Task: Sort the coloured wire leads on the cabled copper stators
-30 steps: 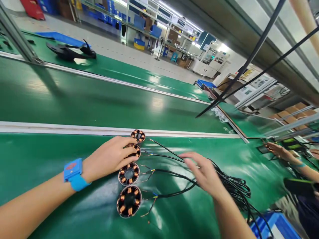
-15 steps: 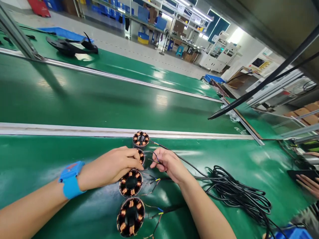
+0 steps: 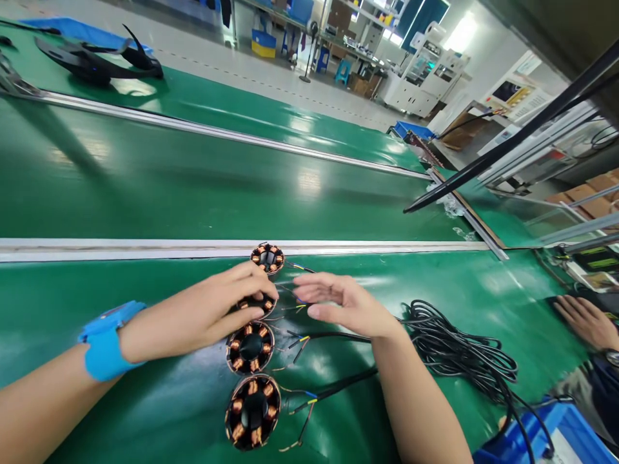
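Several round motor stators with copper windings stand in a row on the green bench mat [image 3: 155,412]. My left hand [image 3: 213,309], with a blue strap at the wrist, curls its thumb and fingers around the second stator from the back [image 3: 264,305], partly hiding it. The back stator [image 3: 267,258] stands just beyond my fingertips. Closer to me are a third stator [image 3: 250,347] and the nearest stator [image 3: 252,412]. My right hand [image 3: 345,301] is open, fingers stretched out over thin coloured wires [image 3: 300,306] beside the held stator; no firm grip on them shows.
Black cables run right to a coiled bundle [image 3: 459,348]. A blue bin [image 3: 570,432] sits at lower right, near another person's hand [image 3: 587,320]. A white rail [image 3: 120,249] crosses behind the stators. A black bar [image 3: 483,171] hangs at upper right.
My right hand has let go of the thin wires, and its fingers have opened out. My left hand has stayed at the second stator. The view has shifted slightly.
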Available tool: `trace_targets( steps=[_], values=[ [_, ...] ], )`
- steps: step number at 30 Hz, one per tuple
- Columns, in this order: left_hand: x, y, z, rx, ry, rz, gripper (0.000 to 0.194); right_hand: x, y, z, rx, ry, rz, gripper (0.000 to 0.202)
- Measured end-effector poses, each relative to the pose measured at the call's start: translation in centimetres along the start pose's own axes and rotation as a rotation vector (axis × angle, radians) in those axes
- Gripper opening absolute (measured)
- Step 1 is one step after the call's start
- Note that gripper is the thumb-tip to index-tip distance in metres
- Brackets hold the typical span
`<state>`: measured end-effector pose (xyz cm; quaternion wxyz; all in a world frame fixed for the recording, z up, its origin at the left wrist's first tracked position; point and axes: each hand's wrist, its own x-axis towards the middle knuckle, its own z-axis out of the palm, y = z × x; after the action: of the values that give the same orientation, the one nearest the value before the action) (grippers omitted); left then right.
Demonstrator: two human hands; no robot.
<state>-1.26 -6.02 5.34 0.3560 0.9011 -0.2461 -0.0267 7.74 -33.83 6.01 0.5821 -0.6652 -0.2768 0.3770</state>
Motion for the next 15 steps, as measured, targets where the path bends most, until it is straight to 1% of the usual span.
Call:
trace_targets(
  steps=[3, 4, 5, 6, 7, 9, 10, 12, 15],
  values=[
    [0.7, -1.7, -0.4, 0.111, 0.216, -0.007, 0.031, 0.7, -1.4, -0.8, -0.172, 0.282, -0.185, 0.032],
    [1.0, -2.3, -0.4, 0.166, 0.256, -0.005, 0.034, 1.4, -1.4, -0.9, -0.219, 0.351, -0.215, 0.028],
    [1.4, -2.9, -0.5, 0.222, 0.272, 0.004, 0.037, 2.3, -1.3, -0.9, -0.270, 0.390, -0.227, 0.028],
    [1.8, -3.3, -0.5, 0.272, 0.272, 0.019, 0.038, 3.2, -0.9, -0.8, -0.322, 0.401, -0.224, 0.029],
    [2.2, -3.6, -0.6, 0.314, 0.265, 0.040, 0.039, 4.1, -0.5, -0.7, -0.365, 0.385, -0.203, 0.031],
    [2.7, -3.9, -0.6, 0.353, 0.234, 0.086, 0.037, 5.6, 0.5, -0.5, -0.379, 0.298, -0.110, 0.035],
    [2.8, -4.0, -0.6, 0.347, 0.212, 0.108, 0.036, 6.0, 0.9, -0.3, -0.350, 0.252, -0.060, 0.038],
    [2.8, -3.9, -0.7, 0.299, 0.162, 0.137, 0.032, 6.3, 1.5, -0.1, -0.235, 0.204, -0.001, 0.040],
    [2.9, -3.7, -0.9, 0.212, 0.102, 0.114, 0.027, 6.1, 1.5, 0.2, -0.013, 0.238, 0.009, 0.035]
  ],
)
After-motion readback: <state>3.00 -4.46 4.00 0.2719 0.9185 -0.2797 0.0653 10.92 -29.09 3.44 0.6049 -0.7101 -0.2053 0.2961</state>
